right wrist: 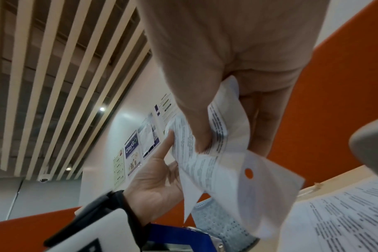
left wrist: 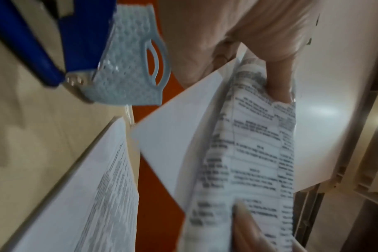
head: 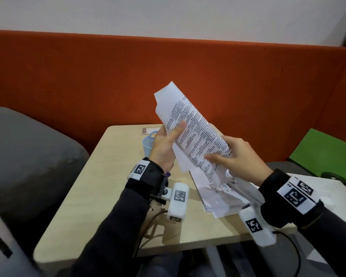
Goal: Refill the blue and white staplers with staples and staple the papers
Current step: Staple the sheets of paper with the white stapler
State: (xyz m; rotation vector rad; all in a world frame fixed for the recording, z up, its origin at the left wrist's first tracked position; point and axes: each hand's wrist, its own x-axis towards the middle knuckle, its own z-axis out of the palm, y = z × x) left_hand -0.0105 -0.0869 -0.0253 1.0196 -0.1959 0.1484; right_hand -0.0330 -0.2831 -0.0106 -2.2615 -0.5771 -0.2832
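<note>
Both hands hold a bundle of printed papers (head: 194,124) tilted in the air above the table. My left hand (head: 174,132) pinches its left edge, thumb on the print. My right hand (head: 218,156) grips the lower right end, thumb on top. The left wrist view shows the papers (left wrist: 248,153) curled between the left fingers (left wrist: 278,80). A second paper stack (head: 218,192) lies flat on the table, with a white stapler-like object (head: 246,188) on it. The blue stapler (left wrist: 32,42) lies beside the basket, hidden in the head view; its blue body (right wrist: 179,237) also shows in the right wrist view.
A light-blue perforated basket (head: 148,142) stands at the back of the beige table (head: 108,186), behind my left hand. A flat pinkish item (head: 150,130) lies at the table's far edge. An orange partition (head: 128,76) backs the table; a grey cushion (head: 28,156) is on the left.
</note>
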